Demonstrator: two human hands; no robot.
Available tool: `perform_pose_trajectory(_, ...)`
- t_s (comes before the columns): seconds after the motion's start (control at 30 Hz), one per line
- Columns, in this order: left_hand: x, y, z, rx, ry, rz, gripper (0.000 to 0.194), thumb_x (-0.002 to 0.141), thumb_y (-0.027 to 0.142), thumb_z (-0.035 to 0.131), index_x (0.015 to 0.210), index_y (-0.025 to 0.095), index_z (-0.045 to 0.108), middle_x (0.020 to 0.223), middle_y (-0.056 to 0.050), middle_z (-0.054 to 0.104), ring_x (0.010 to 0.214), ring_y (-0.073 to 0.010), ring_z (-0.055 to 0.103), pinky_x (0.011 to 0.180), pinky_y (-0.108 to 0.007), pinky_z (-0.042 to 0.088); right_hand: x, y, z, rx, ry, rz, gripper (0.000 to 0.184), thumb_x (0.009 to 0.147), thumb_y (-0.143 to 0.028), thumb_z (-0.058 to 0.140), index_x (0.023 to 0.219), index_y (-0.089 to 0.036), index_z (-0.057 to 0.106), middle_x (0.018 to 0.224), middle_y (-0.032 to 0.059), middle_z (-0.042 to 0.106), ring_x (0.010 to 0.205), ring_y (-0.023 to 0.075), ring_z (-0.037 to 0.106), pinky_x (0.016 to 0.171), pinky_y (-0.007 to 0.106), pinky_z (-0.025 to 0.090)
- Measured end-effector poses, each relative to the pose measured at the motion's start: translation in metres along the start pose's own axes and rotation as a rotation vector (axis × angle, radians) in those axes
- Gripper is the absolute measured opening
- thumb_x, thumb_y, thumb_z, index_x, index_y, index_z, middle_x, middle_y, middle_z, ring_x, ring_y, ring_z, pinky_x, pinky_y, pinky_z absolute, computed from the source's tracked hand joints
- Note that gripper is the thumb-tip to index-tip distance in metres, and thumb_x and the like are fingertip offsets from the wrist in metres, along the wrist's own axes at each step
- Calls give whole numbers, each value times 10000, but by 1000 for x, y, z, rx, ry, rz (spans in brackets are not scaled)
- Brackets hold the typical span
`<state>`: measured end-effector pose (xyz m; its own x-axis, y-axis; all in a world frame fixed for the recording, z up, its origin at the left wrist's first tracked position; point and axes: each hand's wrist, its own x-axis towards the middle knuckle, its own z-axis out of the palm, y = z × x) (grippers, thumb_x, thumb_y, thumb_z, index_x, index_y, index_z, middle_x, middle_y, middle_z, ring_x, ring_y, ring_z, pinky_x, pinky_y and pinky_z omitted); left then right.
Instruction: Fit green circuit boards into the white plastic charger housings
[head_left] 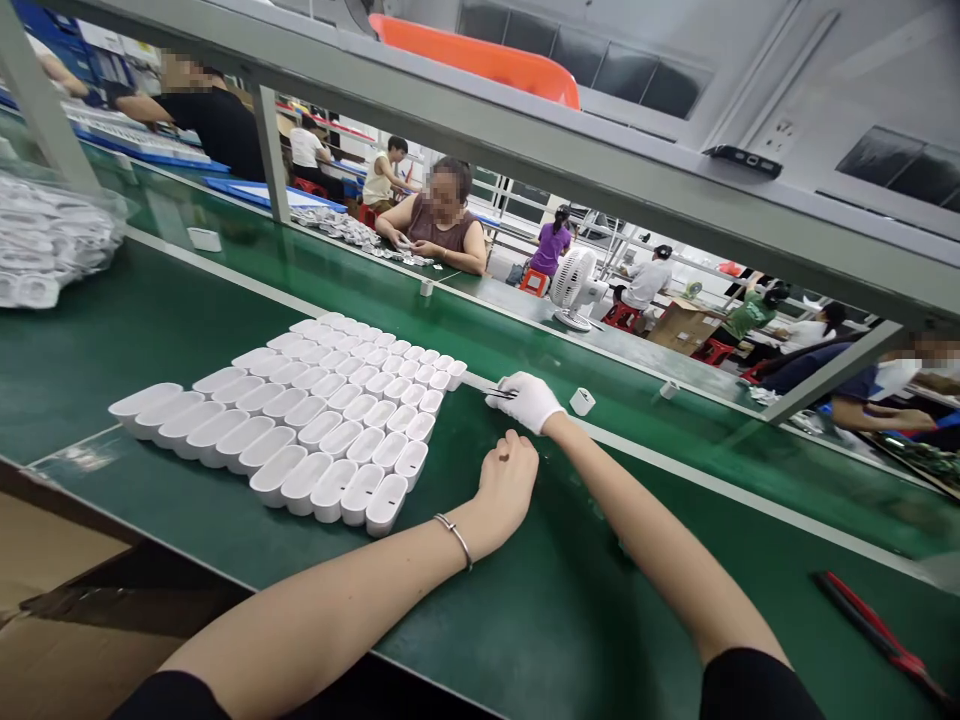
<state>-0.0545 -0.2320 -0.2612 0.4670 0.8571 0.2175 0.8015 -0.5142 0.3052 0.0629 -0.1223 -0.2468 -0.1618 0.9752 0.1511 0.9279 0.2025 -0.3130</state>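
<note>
I note: right grip pinching dark tweezers; left grip curled, contents indeterminate; white cases rowed on green surface.

Green desk with rows of white cases

The cases stand packed together. A clear bag of white parts lies far left, red-and-black pliers far right. Past the pale line, one white piece sits apart.
</note>
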Motion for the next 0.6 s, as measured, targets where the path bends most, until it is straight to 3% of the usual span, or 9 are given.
perform_pose_trajectory(0.13,5,-3,6,-99,-34,77,317,802,-77,373,937,79,614,936,-139,612,888,-235,619,738,-306,501,-66,39,-32,11,-79,88,69,734,-242,653,719,-230,719,729,-12,663,709,171,612,666,241,474)
perform_pose_trajectory(0.2,7,-4,14,-167,-38,110,286,852,-18,385,949,103,625,928,-114,633,874,-218,625,747,-297,495,-99,53,-43,39,-125,106,150,703,-140,609,726,-234,724,727,-31,672,720,154,623,676,219,485)
perform_pose_trajectory(0.33,8,-2,25,-293,-20,145,282,932,107,371,1025,140,635,977,-83,660,916,-197,625,795,-287,481,-150,70,-58,49,-83,132,297,655,-77,593,876,-222,729,1073,0,647,972,165,601,800,215,482)
perform_pose_trajectory(0.4,6,0,26,-367,-8,153,281,945,157,371,1005,156,645,946,-65,671,875,-197,632,773,-292,483,-171,81,-69,4,36,211,349,697,-144,606,1029,-202,696,1246,52,549,1086,192,549,846,249,473)
perform_pose_trajectory(0.47,3,3,25,-413,-10,143,279,947,199,377,982,172,652,869,-48,676,797,-204,637,719,-303,487,-192,95,-82,-63,147,323,363,751,-269,612,1098,-182,670,1248,97,532,1119,237,529,879,308,462)
perform_pose_trajectory(0.53,1,5,26,-423,-15,143,279,942,202,377,1020,182,644,864,-44,675,795,-211,638,713,-313,489,-214,113,-92,-100,126,502,429,754,-430,630,1089,-165,676,1144,120,593,1086,291,548,873,363,460)
perform_pose_trajectory(0.6,0,7,30,-432,-4,174,297,935,178,367,1093,177,618,966,-58,660,886,-213,629,760,-320,490,-234,130,-95,-89,8,688,573,675,-544,688,1083,-141,677,1042,136,642,1008,331,583,817,389,475)
